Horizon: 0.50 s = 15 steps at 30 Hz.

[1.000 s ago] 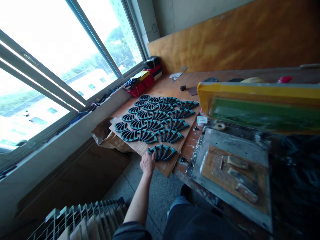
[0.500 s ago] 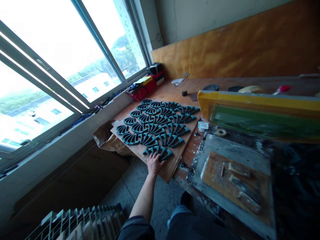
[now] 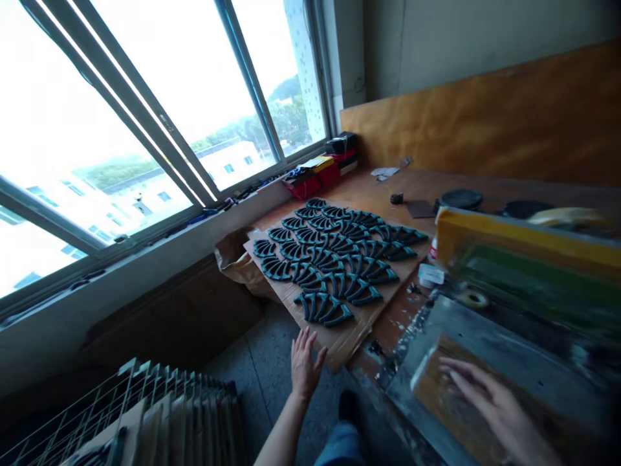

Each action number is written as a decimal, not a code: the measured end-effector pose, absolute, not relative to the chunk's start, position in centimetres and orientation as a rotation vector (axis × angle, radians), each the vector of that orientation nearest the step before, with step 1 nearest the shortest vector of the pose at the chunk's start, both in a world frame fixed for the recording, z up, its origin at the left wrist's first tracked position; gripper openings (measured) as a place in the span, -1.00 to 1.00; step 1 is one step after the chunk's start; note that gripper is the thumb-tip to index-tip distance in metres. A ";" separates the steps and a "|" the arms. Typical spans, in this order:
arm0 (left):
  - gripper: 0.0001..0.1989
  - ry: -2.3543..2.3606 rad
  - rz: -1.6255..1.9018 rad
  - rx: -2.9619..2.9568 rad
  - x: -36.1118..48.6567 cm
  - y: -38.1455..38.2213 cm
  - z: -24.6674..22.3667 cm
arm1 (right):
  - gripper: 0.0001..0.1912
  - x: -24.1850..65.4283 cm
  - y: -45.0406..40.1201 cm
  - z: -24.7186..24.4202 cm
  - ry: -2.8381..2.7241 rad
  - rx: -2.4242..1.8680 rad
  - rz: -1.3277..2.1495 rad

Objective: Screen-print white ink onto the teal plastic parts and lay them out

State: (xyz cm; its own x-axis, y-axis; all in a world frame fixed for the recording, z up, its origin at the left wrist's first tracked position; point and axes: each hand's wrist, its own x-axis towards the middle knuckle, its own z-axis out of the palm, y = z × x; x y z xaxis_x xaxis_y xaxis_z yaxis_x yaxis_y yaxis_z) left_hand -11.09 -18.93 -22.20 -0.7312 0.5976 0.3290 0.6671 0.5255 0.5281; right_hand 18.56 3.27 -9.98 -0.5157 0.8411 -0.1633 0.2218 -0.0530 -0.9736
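Rows of dark teal arched, comb-like pieces (image 3: 323,309) lie flat on a brown cardboard sheet (image 3: 339,343). My left hand (image 3: 305,362) is open, fingers spread, just off the sheet's near corner and holding nothing. It is nearest to the closest piece but apart from it. At the lower right, my right hand (image 3: 490,408) is blurred, with fingers stretched out over a wooden board (image 3: 431,388). That board lies in a paint-stained grey metal tray (image 3: 466,323). The hand appears to hold nothing.
A yellow frame with green mesh (image 3: 533,265) stands upright-tilted at the right, above a tape roll (image 3: 473,298). Red boxes (image 3: 310,184) sit on the windowsill. A wire rack (image 3: 145,401) stands on the floor at lower left. Plywood (image 3: 485,123) lines the wall behind the bench.
My left hand has drawn back from the nearest piece and opened, moving off the sheet. My right hand has come into view over the tray. The camera view has swung to the right.
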 end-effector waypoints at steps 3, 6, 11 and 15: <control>-0.60 -2.583 -1.330 -0.834 -15.2 -20.5 -21.5 | -0.38 12.2 2.5 -10.1 -1.510 -1.105 1.878; -0.58 -2.435 -1.776 -0.425 -22.2 -20.8 -20.6 | -0.35 7.7 2.5 -10.6 -1.409 -1.123 1.891; -0.40 -2.293 -2.052 -0.030 -35.5 -19.0 -20.9 | -0.34 3.4 5.4 -14.5 -1.277 -1.330 1.727; -0.34 -2.192 -2.217 0.078 -43.4 -16.2 -21.2 | -0.45 2.8 7.6 -19.7 -1.261 -1.509 1.530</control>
